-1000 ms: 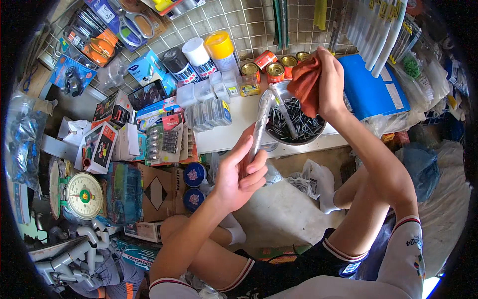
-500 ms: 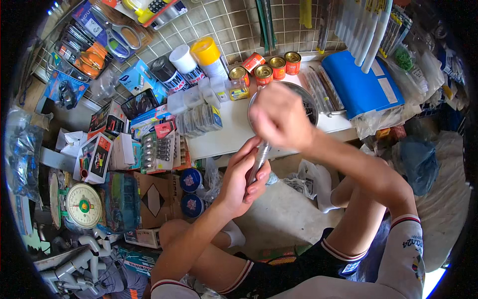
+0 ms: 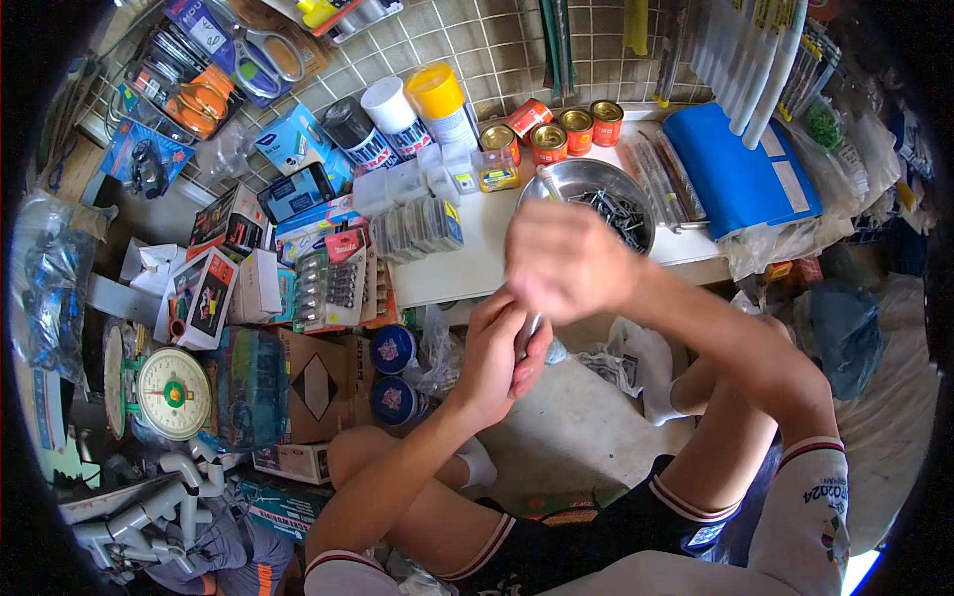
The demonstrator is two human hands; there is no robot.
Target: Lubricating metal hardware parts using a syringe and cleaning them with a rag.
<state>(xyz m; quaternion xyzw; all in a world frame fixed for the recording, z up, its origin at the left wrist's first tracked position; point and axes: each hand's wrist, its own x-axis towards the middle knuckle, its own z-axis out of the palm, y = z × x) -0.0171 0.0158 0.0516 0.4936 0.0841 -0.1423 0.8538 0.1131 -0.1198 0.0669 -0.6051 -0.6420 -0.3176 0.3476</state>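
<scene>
Our L hand (image 3: 494, 360) grip's closed round silver metal rod (image 3: 529, 332), 7 o'clock of steel bowl (image 3: 566, 183) w/ screws (image 3: 614, 213); R hand (image 3: 571, 260) blurred at rod's upper end, can't tell grip. We'd guess mid-handling; rod not set down, amt left unclear.

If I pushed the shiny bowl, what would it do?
The bowl may feel heavy for its size, with all those metal bits inside. Its shiny wall looks like metal, so it should stay stiff. If it tips, loose bits could spill, because the top is open.
</scene>
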